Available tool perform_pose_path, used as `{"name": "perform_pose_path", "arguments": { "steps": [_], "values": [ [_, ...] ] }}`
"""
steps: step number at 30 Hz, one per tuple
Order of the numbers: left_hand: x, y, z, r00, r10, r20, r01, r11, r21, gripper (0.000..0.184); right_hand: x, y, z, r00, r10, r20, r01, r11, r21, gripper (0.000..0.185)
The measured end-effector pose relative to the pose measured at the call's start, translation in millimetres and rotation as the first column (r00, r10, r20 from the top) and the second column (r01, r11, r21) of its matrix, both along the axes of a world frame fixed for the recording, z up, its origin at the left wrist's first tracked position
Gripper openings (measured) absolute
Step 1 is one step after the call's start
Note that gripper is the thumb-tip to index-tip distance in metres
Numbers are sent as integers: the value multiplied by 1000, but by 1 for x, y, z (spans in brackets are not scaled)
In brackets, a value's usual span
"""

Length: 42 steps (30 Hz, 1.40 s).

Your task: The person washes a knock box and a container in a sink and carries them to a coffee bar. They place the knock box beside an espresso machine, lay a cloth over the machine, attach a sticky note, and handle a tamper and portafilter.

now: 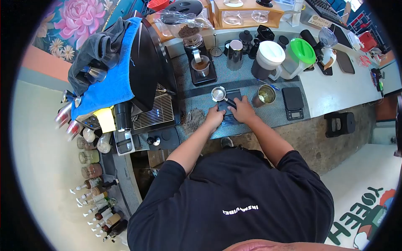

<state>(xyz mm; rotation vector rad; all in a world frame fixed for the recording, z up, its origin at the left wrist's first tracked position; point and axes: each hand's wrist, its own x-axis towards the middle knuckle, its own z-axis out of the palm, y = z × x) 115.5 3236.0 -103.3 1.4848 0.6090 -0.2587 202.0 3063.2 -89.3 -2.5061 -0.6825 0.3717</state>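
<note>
A portafilter with a metal basket lies over a flat black scale on the mesh counter mat. Its black handle points toward the person and ends in my right hand, whose fingers are closed around it. My left hand is closed at the near left edge of the scale, with the thumb toward the other hand; its lower fingers are hidden. A metal container with pale contents is right of my right hand. Farther right lies another black scale. A grey fluffy cloth is left of my left hand.
The espresso machine with its drip tray stands at left, beside a grinder. White-lidded and green-lidded pitchers stand behind the metal container. A tamper sits at lower left, and a black stool stands at right.
</note>
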Motion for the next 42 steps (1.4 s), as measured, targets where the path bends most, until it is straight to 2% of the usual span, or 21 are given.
{"name": "perform_pose_path", "arguments": {
  "steps": [2,6,7,10,12,14,15,18,19,21,22,24,25,28,29,32,34,35,38,39,42],
  "values": [
    [-3,0,2,1000,-8,-10,8,999,52,43,-6,3,9,1000,-2,18,2,1000,-7,48],
    [-21,16,-30,983,60,173,-116,936,333,47,-17,21,21,1000,18,15,-19,998,56,47],
    [-24,26,-29,990,58,125,-97,938,333,50,-22,29,23,1000,4,-11,-3,998,61,46],
    [-40,33,14,992,94,82,-121,886,448,52,-34,44,13,1000,28,-14,-27,996,84,47],
    [-46,44,-7,997,68,27,-73,945,318,53,-35,48,11,995,57,-80,-52,997,65,46],
    [-51,40,13,997,53,-61,-41,982,183,52,-34,47,6,992,78,-98,-76,997,27,47],
    [-54,33,23,997,76,-26,-66,961,267,48,-34,46,3,992,81,-100,-79,997,23,48],
    [-55,37,9,1000,28,10,-29,959,282,48,-33,43,-3,990,63,-127,-60,998,24,52],
    [-55,40,7,999,-19,-29,28,923,383,48,-33,41,1,989,75,-130,-72,997,27,50],
    [-60,40,6,1000,-28,15,14,826,564,42,-29,39,12,986,99,-131,-95,995,39,48],
    [-63,41,11,999,-36,36,4,761,649,39,-19,41,8,983,80,-166,-61,992,115,47],
    [-77,44,31,993,-67,92,-16,720,693,41,17,45,-13,970,51,-240,15,965,264,45],
    [-83,46,39,989,-85,120,-27,698,716,42,32,49,-16,988,23,-155,31,941,337,38],
    [-105,51,47,966,-252,57,23,305,952,54,89,78,-27,977,-97,-191,170,894,414,42],
    [-111,51,40,970,-243,14,44,235,971,54,103,92,-30,972,-126,-198,203,876,437,45],
    [-133,62,9,967,-239,-84,149,270,951,48,139,136,-46,963,-171,-208,251,846,470,55],
    [-141,67,7,977,-209,-31,93,297,950,35,149,155,-54,969,-145,-199,221,869,443,62],
    [-145,69,8,982,-186,-24,86,335,938,32,148,158,-54,952,-147,-270,248,885,394,66],
    [-158,68,19,993,-91,71,-25,428,903,21,144,162,-64,914,-118,-388,333,765,551,68],
    [-162,67,23,992,-53,113,-77,450,890,18,146,164,-68,885,-97,-456,362,760,540,68],
    [-167,58,43,956,281,87,-275,747,605,16,167,169,-77,766,-43,-641,460,733,501,66]
  ]
}}
